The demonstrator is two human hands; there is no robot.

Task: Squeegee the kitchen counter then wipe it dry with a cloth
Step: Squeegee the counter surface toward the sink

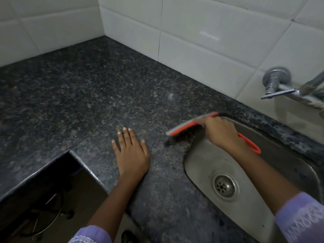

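The squeegee (190, 124) is at the left rim of the sink (196, 165), where the dark speckled surface (91, 95) meets the steel basin. Its orange bar with the pale blade runs slanted, from the near left to the far right, and the blade edge is on the surface just beside the rim. A small dark patch lies under its near end, but it is too blurred to tell what it is. The orange handle goes to the right over the basin and ends in a loop (252, 146).

The right hand (220, 132) grips the squeegee where the handle joins the bar, with the fingers curled around it. The forearm reaches across the sink, and a lilac sleeve (301, 220) with white pattern shows at the near right.

The left hand (130, 153) rests flat on the surface, left of the squeegee and apart from it, with the fingers straight and a little spread. It is near the front edge of the surface.

In the sink bottom is a round metal drain (225, 185). A chrome tap (280, 85) comes out of the white tiled wall (201, 41) at the far right. The surface makes a corner at the far left, under the tiles
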